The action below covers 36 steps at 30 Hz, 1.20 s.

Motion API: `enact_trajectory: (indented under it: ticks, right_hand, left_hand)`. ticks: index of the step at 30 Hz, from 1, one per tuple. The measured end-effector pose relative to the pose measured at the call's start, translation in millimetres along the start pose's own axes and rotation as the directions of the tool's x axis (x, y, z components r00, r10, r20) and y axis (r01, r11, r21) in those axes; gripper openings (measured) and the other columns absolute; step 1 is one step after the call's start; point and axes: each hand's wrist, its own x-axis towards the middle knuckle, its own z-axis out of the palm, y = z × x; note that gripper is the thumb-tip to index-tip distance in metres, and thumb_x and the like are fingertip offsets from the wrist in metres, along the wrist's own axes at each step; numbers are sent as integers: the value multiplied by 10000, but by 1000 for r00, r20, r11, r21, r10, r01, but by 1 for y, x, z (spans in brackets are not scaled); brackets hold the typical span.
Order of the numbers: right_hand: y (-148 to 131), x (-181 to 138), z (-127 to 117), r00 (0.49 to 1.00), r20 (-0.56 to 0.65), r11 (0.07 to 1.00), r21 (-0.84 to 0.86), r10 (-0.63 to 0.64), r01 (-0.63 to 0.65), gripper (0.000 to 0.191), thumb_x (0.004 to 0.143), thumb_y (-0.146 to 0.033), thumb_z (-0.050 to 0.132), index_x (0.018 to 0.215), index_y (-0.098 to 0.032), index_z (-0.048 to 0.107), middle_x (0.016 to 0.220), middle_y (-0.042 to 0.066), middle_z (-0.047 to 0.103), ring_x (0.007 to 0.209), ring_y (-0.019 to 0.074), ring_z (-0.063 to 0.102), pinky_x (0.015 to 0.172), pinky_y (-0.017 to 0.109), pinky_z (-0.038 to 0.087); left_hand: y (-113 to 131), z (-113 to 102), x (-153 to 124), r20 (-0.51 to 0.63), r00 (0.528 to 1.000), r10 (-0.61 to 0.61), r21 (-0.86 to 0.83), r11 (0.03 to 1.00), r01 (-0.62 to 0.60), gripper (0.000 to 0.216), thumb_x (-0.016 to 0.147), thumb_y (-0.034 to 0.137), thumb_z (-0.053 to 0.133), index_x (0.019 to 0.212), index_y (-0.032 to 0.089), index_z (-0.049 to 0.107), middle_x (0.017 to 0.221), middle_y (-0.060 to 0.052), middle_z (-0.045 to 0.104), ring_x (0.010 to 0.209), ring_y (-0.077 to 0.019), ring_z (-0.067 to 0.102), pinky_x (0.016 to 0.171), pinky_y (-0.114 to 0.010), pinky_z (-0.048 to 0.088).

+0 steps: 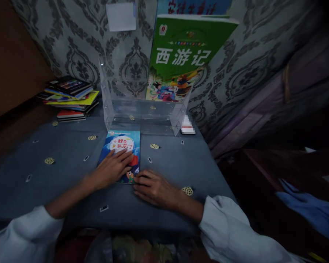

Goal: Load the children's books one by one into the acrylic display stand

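One book (123, 140) under flat left hand (111, 166), right (152, 188) at corner, grip unclear, tablecloth (65, 146) leftward

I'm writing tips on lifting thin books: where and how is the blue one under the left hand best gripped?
Probably by the near right corner of the blue book, from the right, pinching above and below. It lies flat and looks thin, so an edge seems easier than the face; the left hand rests across the cover, and the right hand is at that corner.
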Motion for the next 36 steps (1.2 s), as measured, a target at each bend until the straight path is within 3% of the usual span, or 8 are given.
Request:
enact_trajectory:
  ticks: [7, 12, 18, 22, 26, 31, 36]
  right_hand:
    - [-1, 0, 0, 1000, 1, 1000, -1, 6, -6, 134, 988, -243, 606, 943, -163, 703, 937, 61, 747, 978, 202, 641, 846, 340, 555]
    - [0, -1, 1, 998, 30, 997, 51, 54, -56, 167, 1003, -242, 571, 1090, -172, 695, 932, 67, 753, 952, 188, 639, 860, 341, 551]
    - [9, 5, 5, 976, -6, 967, 138, 216, -213, 206, 1019, -239, 533, 1140, -178, 688, 1021, 80, 758, 966, 184, 669, 909, 356, 546]
    - [27, 16, 9, 939, 12, 933, 105, 345, -344, 254, 1009, -276, 554, 1219, -192, 670, 1231, 115, 726, 1180, 220, 647, 1090, 450, 457]
    - [57, 34, 18, 864, 53, 864, 26, 501, -503, 358, 1003, -291, 554, 1342, -193, 614, 1413, 154, 623, 1370, 250, 534, 1188, 525, 343]
    - [86, 58, 25, 776, 86, 781, -45, 625, -624, 494, 987, -351, 579, 1442, -164, 531, 1524, 195, 500, 1469, 280, 410, 1216, 549, 289]
    - [78, 61, 16, 729, 181, 747, -57, 660, -663, 680, 977, -463, 584, 1521, -93, 414, 1608, 224, 349, 1533, 294, 271, 1249, 528, 223]
  left_hand:
    - [-31, 2, 72, 26, 999, 25, 8, 1000, -25, 450, 1055, 334, 373, 1452, 159, 491, 1514, -164, 513, 1395, -260, 494, 1118, -479, 392]
    - [-40, 10, 93, -26, 999, 32, 11, 999, -32, 435, 1043, 316, 381, 1428, 161, 512, 1509, -169, 517, 1351, -260, 536, 1071, -453, 418]
    - [-47, 23, 76, -79, 997, 4, -39, 999, -7, 470, 1054, 331, 342, 1457, 135, 485, 1530, -153, 499, 1427, -240, 454, 1159, -457, 344]
    - [-52, 26, 58, -121, 990, -70, -54, 997, 63, 482, 1053, 342, 325, 1448, 127, 499, 1518, -147, 516, 1429, -237, 452, 1182, -455, 330]
    - [-56, 26, 42, -167, 975, -146, -30, 989, 143, 470, 1042, 333, 329, 1422, 138, 525, 1500, -149, 534, 1409, -257, 477, 1167, -488, 352]
    - [-62, 31, 25, -245, 913, -327, 26, 939, 344, 454, 1022, 343, 354, 1361, 123, 560, 1490, -206, 518, 1359, -316, 524, 1091, -481, 434]
    - [-68, 41, 18, -273, 850, -451, 6, 883, 470, 522, 1027, 385, 317, 1417, 77, 478, 1456, -264, 522, 1327, -347, 553, 1050, -468, 464]
